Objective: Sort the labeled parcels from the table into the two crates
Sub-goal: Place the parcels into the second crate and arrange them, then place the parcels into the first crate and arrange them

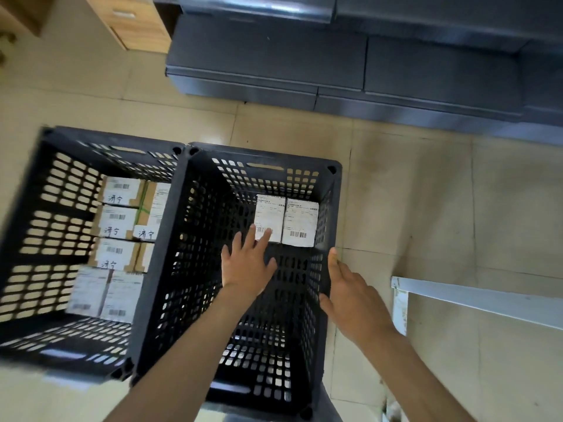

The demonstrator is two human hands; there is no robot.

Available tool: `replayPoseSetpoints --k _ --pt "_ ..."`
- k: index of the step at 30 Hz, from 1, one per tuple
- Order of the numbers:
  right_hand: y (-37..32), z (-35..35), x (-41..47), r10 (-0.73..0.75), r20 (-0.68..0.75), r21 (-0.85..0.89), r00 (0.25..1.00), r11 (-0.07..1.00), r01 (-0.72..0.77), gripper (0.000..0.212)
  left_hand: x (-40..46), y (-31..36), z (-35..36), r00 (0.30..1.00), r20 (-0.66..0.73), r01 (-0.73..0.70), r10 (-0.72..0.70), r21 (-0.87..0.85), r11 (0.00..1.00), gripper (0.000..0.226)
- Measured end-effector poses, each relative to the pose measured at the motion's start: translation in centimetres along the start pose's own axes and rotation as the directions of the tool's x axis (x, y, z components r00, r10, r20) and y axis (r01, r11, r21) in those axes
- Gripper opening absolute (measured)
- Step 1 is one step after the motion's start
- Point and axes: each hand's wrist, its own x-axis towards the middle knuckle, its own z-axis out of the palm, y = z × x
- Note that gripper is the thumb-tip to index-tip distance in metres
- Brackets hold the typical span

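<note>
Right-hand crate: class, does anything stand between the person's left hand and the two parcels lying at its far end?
Nothing visible does. The left hand is inside the right-hand crate, its fingers overlapping the nearer parcel, which sits beside the second parcel.

Beige tiled floor (426,193), grey sofa (335,56), perhaps a wooden cabinet (137,22) beside it

The handwritten characters 济宁 stand on the white labels of several parcels (117,222) in the left crate (39,208); barcodes show, the fine print is unreadable.
</note>
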Motion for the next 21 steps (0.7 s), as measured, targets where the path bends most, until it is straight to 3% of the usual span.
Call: replayPoseSetpoints --k 7,12,21 --pt "-0.9 -4.8 -7.0 0.044 -0.117 0.116 0.992 0.993 -0.031 0.07 -14.0 -1.2 -5.7 0.998 -0.06 0.021 -0.024 -0.06 0.998 0.065" --pt "-2.7 -9.0 -14.1 -0.025 -0.205 0.115 0.978 0.992 0.05 0.054 -23.0 -1.4 -10.2 0.986 -0.165 0.0 -0.019 -0.113 0.994 0.065" --pt "-5.3 -15.6 -24.7 -0.025 -0.427 0.144 0.904 0.985 0.096 0.037 -32.4 -0.8 -17.5 0.933 -0.357 -0.093 0.038 -0.139 0.986 0.05"
